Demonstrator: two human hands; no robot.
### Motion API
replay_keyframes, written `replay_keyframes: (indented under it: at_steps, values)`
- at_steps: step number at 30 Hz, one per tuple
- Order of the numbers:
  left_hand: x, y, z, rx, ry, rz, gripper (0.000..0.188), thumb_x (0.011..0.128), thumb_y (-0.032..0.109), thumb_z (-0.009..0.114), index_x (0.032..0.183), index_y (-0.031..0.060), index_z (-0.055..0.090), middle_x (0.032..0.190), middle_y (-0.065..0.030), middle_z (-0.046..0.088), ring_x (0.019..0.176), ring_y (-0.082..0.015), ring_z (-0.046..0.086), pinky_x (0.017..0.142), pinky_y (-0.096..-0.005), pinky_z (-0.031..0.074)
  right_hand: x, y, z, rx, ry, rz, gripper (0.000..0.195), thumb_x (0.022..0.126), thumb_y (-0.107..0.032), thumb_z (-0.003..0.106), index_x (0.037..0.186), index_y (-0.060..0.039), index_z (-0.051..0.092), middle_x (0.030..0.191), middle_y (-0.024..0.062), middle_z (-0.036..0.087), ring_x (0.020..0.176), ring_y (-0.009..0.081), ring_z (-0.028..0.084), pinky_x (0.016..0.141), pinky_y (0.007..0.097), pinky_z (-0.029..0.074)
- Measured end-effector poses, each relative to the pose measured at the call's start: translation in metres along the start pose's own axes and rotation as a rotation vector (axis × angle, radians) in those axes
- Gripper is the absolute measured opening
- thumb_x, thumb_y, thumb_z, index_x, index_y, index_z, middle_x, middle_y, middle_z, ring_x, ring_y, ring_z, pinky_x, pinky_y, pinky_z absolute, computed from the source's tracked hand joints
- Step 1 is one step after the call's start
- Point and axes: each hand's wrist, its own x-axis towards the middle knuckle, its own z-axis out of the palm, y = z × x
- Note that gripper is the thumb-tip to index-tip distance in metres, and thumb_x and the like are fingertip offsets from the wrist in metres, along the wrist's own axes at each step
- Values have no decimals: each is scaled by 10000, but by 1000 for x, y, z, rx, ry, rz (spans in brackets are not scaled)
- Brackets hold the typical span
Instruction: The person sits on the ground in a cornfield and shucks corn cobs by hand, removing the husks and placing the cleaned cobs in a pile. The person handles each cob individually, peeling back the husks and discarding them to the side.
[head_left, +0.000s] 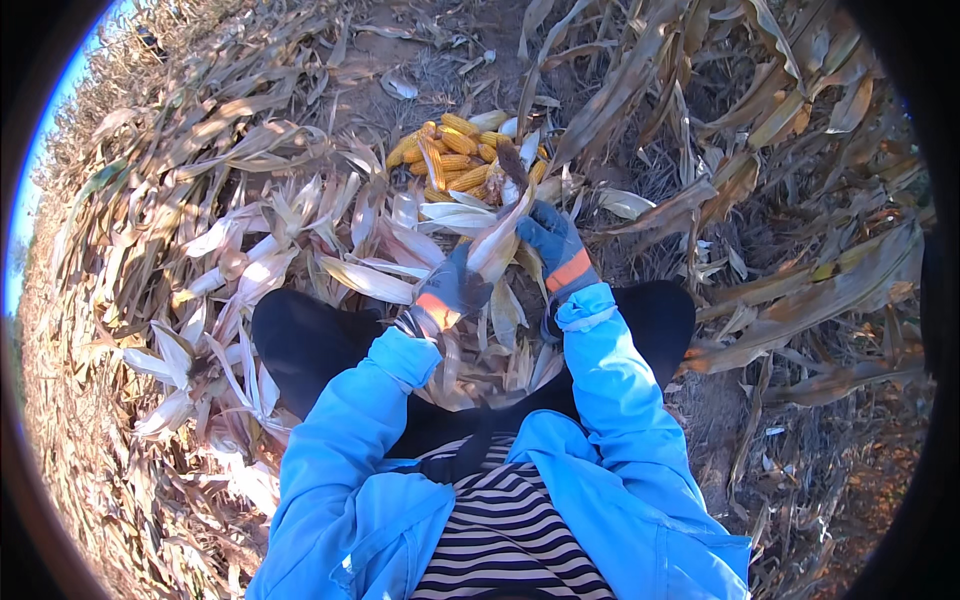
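Observation:
Between my knees, my left hand (452, 283), in a grey work glove with an orange band, grips the lower end of a corn ear in its pale dry husk (493, 247). My right hand (550, 229), gloved the same way, is at the husk's upper right side, its fingers bent against the leaves; whether they pinch a leaf is hard to tell. The husk leaves hide the kernels of this ear. Just beyond my hands lies a pile of husked yellow corn ears (457, 154), with a few husk leaves and dark silk on it.
Loose pale husks (367, 280) lie left of my hands, and more husks (176, 360) are heaped beside my left knee. Dry corn stalks and leaves (810, 322) spread along the right, some close to my right knee. Bare soil (382, 56) shows beyond the pile.

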Motion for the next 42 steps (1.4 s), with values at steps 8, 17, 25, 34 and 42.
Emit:
replay_keyframes:
  at_steps: [8, 17, 25, 34, 42]
  values:
    - [-13, -44, 18, -405, -74, -549, 509, 811, 60, 631, 1262, 13, 399, 1065, -161, 573, 886, -223, 609, 797, -299, 517, 0, 4, 25, -7, 166, -37, 388, 807, -158, 666, 1132, 9, 536, 1018, 63, 600, 906, 144, 549, 819, 277, 449]
    - [-19, -26, 23, -1081, 79, -507, 276, 894, 77, 515, 1147, -23, 475, 981, -173, 585, 862, -256, 624, 807, -330, 526, 0, 26, 24, -192, 408, -156, 282, 816, -137, 652, 1036, 12, 559, 922, 66, 608, 803, 128, 537, 741, 273, 456]
    - [-22, -34, 30, -984, 131, -391, 330, 874, 54, 542, 1182, -23, 451, 976, -144, 583, 860, -198, 604, 798, -300, 516, -4, 26, 32, -556, 529, -246, 250, 804, -129, 647, 963, 36, 547, 843, 124, 615, 750, 187, 559, 722, 312, 458]
    - [-20, -34, 33, -1246, 82, -652, 444, 770, 44, 694, 1154, 0, 476, 873, -41, 571, 749, -90, 551, 625, -210, 461, -12, 34, 31, -836, 577, -389, 256, 791, -162, 639, 930, 23, 530, 874, 217, 555, 791, 379, 530, 692, 407, 426]
    - [-25, -36, 36, -777, -25, -574, 290, 933, 99, 435, 1211, 17, 430, 1047, -219, 558, 885, -299, 598, 841, -387, 509, -24, 32, 33, -1150, 635, -466, 189, 776, -140, 651, 784, -13, 511, 743, 168, 507, 724, 361, 494, 639, 421, 386]
